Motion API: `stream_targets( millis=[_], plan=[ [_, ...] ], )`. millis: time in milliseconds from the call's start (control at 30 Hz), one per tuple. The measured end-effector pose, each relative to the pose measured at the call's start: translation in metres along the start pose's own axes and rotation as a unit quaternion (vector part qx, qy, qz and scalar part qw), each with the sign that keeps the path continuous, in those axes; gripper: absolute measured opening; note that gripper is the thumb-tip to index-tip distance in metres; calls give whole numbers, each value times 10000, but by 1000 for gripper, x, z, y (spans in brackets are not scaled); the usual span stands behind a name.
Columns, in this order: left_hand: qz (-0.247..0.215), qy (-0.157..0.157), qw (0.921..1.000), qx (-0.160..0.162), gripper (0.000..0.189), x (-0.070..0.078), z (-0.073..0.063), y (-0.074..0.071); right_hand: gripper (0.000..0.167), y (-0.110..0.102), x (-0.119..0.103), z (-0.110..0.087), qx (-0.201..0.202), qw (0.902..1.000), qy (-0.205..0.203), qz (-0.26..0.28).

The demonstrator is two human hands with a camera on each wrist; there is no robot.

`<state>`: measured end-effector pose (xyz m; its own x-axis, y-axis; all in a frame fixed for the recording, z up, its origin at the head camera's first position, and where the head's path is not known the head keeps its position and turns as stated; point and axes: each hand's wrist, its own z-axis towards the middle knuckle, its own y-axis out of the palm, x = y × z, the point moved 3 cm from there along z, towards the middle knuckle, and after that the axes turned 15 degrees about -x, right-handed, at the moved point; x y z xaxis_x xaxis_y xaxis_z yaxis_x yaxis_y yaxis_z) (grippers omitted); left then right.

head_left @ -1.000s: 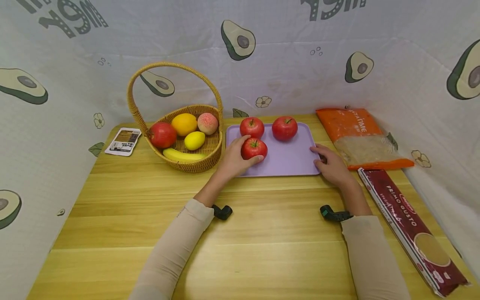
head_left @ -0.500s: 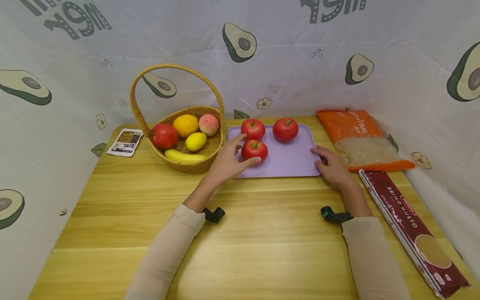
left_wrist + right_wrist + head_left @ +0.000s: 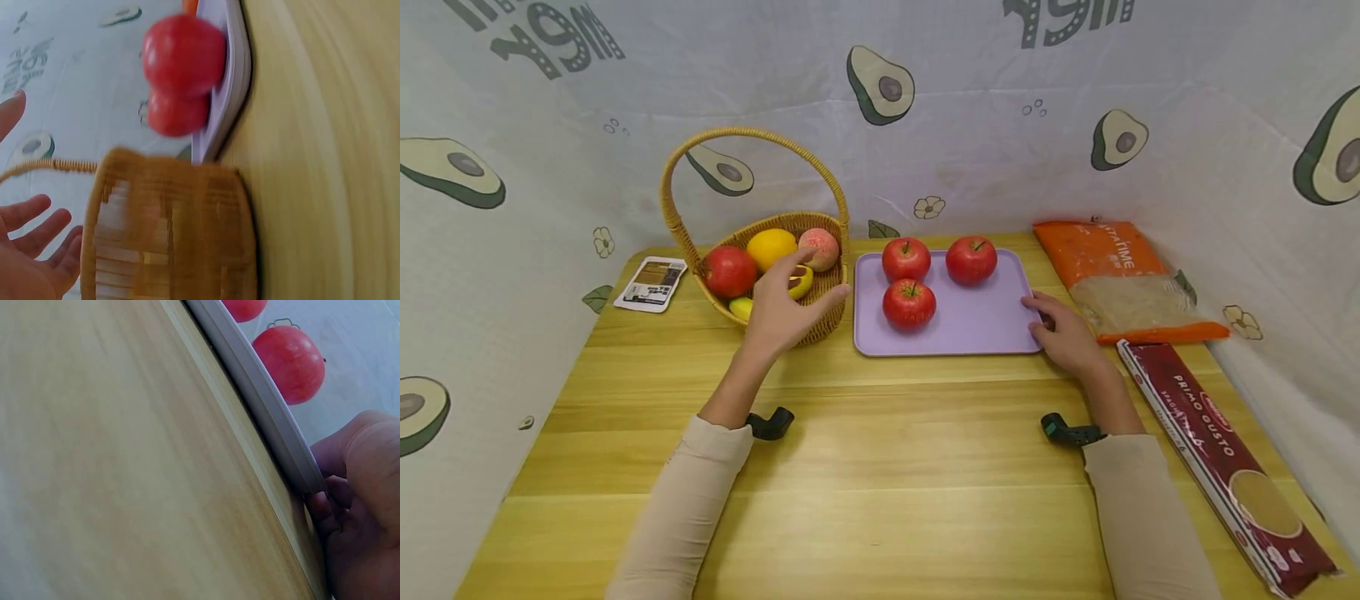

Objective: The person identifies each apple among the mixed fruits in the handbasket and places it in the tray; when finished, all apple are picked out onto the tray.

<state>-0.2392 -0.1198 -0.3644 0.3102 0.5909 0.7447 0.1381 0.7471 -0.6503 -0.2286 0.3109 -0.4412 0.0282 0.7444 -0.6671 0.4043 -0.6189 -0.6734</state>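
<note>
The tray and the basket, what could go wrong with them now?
The round apples sit unheld on the tray, so they might roll if the right hand, gripping the tray, tugs. The left hand, fingers spread by the basket, could bump its tall handle and tip it.

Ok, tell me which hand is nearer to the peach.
Left. The left hand is at the basket, just in front of the peach; the right hand holds the right edge of the purple tray, across the tray from it.

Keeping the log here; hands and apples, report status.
Left hand empty, by basket. Right hand holds tray edge. Three apples on tray. Possible snag: basket handle.
</note>
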Motion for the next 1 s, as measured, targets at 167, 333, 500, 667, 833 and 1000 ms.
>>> stream_targets(
  millis=[167, 333, 500, 667, 833, 1000],
  plan=[
    [405, -320, 9974, 507, 90, -21, -7, -29, 53, -1, 0, -1, -11, 10000, -19, -5],
    [575, -554, 9945, 671, 93, -41, -13, -44, 53, -1, 0, -1, 6, 10000, -70, -3],
    [575, -616, 9925, 883, 89, -54, -16, -51, 53, -1, 0, -1, 23, 10000, -91, 5],
    [611, -661, 9897, 1115, 87, -61, -17, -56, 53, -1, 1, -1, 24, 10000, -71, -9],
    [590, -842, 9871, 1231, 86, -67, -19, -59, 53, -1, 1, 0, 15, 10000, -38, -32],
    [566, -1158, 9836, 1261, 89, -72, -22, -62, 53, -1, 2, 1, 32, 10000, -52, -54]
  ],
)
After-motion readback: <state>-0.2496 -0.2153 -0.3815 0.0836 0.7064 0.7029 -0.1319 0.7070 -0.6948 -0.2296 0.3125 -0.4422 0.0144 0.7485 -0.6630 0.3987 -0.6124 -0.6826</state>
